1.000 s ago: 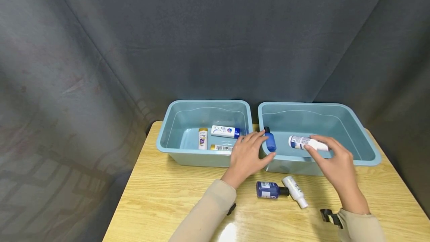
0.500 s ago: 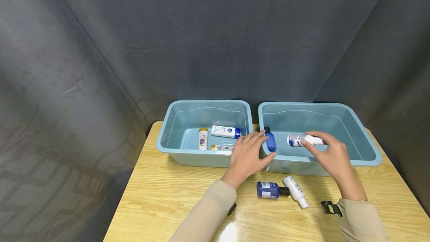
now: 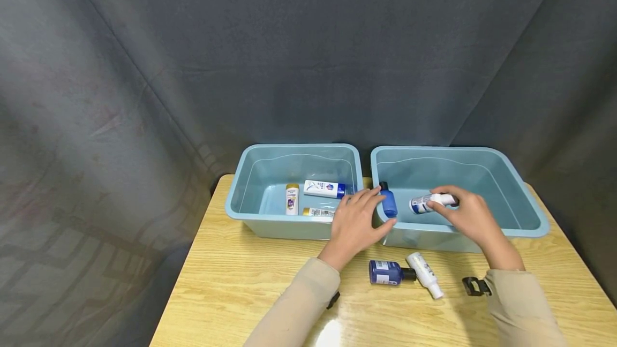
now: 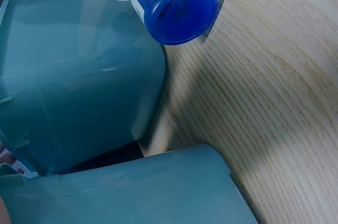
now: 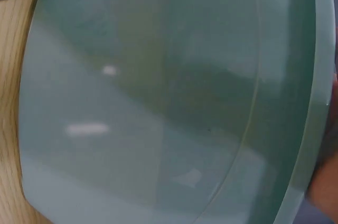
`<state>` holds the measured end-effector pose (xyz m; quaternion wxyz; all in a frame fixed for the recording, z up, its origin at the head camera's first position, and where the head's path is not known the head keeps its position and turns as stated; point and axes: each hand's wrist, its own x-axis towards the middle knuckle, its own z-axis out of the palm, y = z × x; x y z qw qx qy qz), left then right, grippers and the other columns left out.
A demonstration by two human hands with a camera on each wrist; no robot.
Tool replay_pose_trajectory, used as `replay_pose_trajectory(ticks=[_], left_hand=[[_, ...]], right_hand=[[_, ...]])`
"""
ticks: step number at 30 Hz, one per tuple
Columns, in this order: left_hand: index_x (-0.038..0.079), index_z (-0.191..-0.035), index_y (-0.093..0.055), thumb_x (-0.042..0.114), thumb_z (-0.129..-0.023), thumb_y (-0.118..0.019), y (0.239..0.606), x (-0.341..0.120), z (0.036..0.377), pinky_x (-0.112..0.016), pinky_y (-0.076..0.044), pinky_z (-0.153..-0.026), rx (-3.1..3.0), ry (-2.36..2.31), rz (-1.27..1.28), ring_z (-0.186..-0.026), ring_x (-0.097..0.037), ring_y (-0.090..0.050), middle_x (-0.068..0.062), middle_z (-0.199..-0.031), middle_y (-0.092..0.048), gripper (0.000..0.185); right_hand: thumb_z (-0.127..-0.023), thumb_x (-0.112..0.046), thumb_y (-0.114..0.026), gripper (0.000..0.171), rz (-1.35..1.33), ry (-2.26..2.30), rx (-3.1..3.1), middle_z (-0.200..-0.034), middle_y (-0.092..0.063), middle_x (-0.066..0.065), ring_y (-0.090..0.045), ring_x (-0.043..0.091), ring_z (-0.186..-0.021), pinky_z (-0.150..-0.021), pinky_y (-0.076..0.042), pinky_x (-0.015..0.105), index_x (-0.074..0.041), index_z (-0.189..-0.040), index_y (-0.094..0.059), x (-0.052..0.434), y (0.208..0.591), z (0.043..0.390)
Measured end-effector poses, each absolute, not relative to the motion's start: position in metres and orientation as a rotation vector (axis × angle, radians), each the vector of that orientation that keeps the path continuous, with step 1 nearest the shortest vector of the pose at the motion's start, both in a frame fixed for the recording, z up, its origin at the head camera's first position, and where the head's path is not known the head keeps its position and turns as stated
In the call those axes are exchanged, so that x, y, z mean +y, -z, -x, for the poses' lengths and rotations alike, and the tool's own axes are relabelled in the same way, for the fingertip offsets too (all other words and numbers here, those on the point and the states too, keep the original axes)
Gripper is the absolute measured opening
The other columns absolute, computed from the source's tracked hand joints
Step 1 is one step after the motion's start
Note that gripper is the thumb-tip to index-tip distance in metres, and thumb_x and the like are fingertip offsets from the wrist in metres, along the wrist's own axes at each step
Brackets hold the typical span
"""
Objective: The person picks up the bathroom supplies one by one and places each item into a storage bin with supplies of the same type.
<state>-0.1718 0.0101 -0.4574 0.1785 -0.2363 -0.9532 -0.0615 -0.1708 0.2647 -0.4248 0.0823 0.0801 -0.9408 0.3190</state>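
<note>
Left hand (image 3: 355,224) is lying palm down, fingers spread and loosely extended toward 1 o'clock, thumb splayed toward 3 o'clock; its beige-sleeved forearm is running back toward 7 o'clock. Right hand (image 3: 466,216) is reaching toward 11 o'clock with fingertips (image 3: 430,205) curling into a pinch, its sleeved forearm trailing back toward 5 o'clock.

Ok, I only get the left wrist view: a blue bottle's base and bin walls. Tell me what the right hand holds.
Observer: The right hand pinches a white bottle, turned sideways, over the right bin.
Operator: Now give me the left hand.
Observer: The left hand rests on the two bins' adjoining rims and holds nothing.
Operator: List what is in the left bin.
Observer: The left bin holds three small bottles.
</note>
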Motion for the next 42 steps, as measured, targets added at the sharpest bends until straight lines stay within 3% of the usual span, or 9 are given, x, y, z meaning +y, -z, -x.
replay_pose_trajectory(ticks=[6, 28, 35, 42], left_hand=[[0.033, -0.139, -0.057, 0.072, -0.093, -0.039, 0.457, 0.01, 0.172, -0.038, -0.04, -0.106, -2.706, 0.157, 0.665, -0.134, -0.01, -0.045, 0.014, -0.152, -0.042, 0.063], [0.033, -0.14, -0.056, 0.071, -0.093, -0.039, 0.457, 0.01, 0.172, -0.039, -0.04, -0.105, -2.718, 0.158, 0.669, -0.134, -0.01, -0.044, 0.013, -0.152, -0.042, 0.063], [0.033, -0.14, -0.056, 0.071, -0.092, -0.042, 0.458, 0.01, 0.172, -0.039, -0.04, -0.106, -2.719, 0.159, 0.662, -0.134, -0.01, -0.044, 0.014, -0.152, -0.042, 0.062], [0.034, -0.14, -0.055, 0.072, -0.093, -0.037, 0.457, 0.01, 0.172, -0.038, -0.04, -0.106, -2.729, 0.142, 0.661, -0.135, -0.009, -0.043, 0.015, -0.153, -0.04, 0.063]], right_hand=[[-0.091, -0.023, -0.073, 0.037, -0.233, -0.967, -2.918, -0.089, -0.067, 0.018, -0.054, 0.019, -0.063, -0.053, -0.042, 0.033, 0.002, -0.117, -0.066, 0.266, 0.426, 0.179], [-0.09, -0.009, -0.07, 0.024, -0.362, -1.054, -3.05, -0.093, -0.068, 0.02, -0.059, 0.024, -0.074, -0.06, -0.047, 0.035, 0.006, -0.109, -0.068, 0.27, 0.436, 0.199], [-0.096, -0.01, -0.064, 0.022, -0.359, -1.044, -2.977, -0.105, -0.067, 0.022, -0.062, 0.042, -0.096, -0.075, -0.053, 0.052, 0.003, -0.113, -0.067, 0.268, 0.435, 0.195], [-0.101, -0.015, -0.059, 0.027, -0.344, -1.028, -2.881, -0.112, -0.066, 0.026, -0.06, 0.045, -0.1, -0.083, -0.047, 0.06, 0.003, -0.119, -0.065, 0.269, 0.432, 0.189]])
